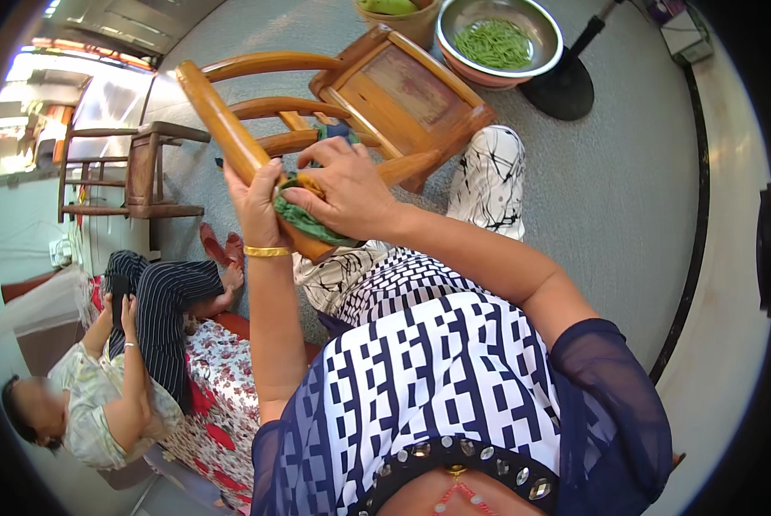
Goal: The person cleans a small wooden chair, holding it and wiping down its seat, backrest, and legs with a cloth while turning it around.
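Observation:
A wooden chair (pixel 411 87) with a worn seat panel lies tilted before me, its top rail (pixel 221 122) slanting down towards my lap. My left hand (pixel 256 200), with a gold bangle at the wrist, is wrapped around that rail. On the rail's lower end lies a green patterned cloth (pixel 311 219), and my right hand (pixel 353 187) grips it against the wood with bent fingers. Dark blue and green cloth (pixel 340 133) shows between the chair's slats beyond my right hand; whether it is the same piece I cannot tell.
A metal bowl of green beans (pixel 540 19) stands beyond the chair, near a round black stand base (pixel 563 90) and a bucket (pixel 418 22). A second wooden chair (pixel 144 171) is at the left. A person (pixel 111 393) holding a phone sits on a flowered cover (pixel 221 380).

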A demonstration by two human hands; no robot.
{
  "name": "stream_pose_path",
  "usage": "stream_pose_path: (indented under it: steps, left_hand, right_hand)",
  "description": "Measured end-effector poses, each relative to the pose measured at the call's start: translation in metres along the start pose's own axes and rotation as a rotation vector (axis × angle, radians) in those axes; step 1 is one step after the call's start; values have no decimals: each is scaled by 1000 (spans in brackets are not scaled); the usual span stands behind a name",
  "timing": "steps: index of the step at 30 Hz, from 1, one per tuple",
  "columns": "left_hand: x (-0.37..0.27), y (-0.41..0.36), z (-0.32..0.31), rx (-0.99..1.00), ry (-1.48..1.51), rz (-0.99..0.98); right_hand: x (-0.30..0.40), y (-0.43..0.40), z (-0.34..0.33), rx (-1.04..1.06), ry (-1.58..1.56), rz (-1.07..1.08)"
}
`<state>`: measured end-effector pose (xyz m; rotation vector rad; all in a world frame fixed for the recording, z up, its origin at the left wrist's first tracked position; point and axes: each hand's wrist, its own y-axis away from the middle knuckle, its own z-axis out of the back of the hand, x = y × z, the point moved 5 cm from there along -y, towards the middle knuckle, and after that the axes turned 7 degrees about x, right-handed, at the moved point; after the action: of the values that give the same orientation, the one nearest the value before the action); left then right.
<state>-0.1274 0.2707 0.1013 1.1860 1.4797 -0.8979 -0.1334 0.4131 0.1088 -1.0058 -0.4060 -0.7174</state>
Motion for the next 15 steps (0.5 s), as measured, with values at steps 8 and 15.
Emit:
stream_pose_path:
  steps: [8,15]
  left_hand:
    - [3,2,1,-40,-116,53]
    - [2,6,7,-82,-170,40]
  right_hand:
    - [-35,26,-11,127,-299,-238]
    - [-132,79,-21,207,-301,-591]
